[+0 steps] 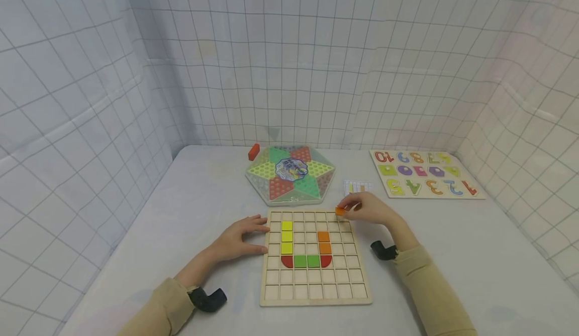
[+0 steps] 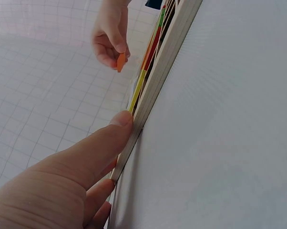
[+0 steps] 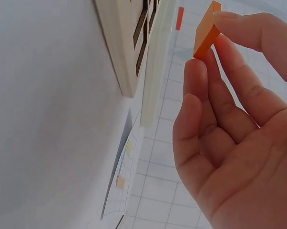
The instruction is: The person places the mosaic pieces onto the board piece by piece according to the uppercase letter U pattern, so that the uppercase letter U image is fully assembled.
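Note:
A wooden grid board (image 1: 315, 293) lies on the table, with yellow tiles (image 1: 287, 236), green tiles (image 1: 306, 261), orange tiles (image 1: 324, 242) and two red rounded tiles (image 1: 325, 261) forming a U in its cells. My right hand (image 1: 368, 208) pinches an orange square tile (image 3: 206, 31) between thumb and fingers, raised over the board's far right corner. At the board's left edge, my left hand (image 1: 237, 238) rests with fingers spread; its thumb (image 2: 122, 119) touches the rim in the left wrist view.
Behind the board lies a hexagonal Chinese checkers set (image 1: 291, 175), with a red block (image 1: 254, 151) beside it. A printed pattern card (image 1: 359, 187) sits past my right hand. Farther right is a wooden number puzzle (image 1: 425, 174). Grid-lined cloth walls (image 1: 312, 65) surround the table.

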The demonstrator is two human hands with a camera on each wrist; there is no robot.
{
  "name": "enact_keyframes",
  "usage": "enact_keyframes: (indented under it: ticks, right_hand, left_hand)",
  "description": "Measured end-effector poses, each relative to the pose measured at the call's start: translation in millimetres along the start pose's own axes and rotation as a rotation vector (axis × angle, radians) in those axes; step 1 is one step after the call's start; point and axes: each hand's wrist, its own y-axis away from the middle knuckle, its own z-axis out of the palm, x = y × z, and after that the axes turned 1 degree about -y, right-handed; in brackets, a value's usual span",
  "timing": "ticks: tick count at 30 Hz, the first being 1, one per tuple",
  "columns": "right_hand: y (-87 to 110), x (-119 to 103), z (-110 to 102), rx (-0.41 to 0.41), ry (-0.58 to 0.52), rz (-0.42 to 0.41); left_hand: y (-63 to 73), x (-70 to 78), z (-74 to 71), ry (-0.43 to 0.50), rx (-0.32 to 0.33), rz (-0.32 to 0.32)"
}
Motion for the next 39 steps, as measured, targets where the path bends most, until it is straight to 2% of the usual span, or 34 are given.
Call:
enact_keyframes:
  ticks: [8,14,24,30,39]
  right_hand:
    - [-4.8,-12,14,-0.080,-0.008,-0.040]
    - [-7.4,-15,24,-0.124,0.027,-0.052]
    - [-6.6,-17,33,-0.124,0.063,-0.088]
    - [-6.9,-19,36,-0.113,0.085,-0.055]
    - [-7.2,-20,41,-0.129,0.058,-0.039]
  left_hand:
    - [1.1,0.5,0.5,0.007,0.004,-0.006]
    - [0.1,-0.3,1.9,-0.002,0.004,-0.008]
    - [-0.1,1.3,1.3,0.008,-0.001,-0.005]
    - [-0.2,0.2,1.4,0.009,0.002,0.003]
    - [0.6,-0.2,0.9,0.007,0.003,-0.003]
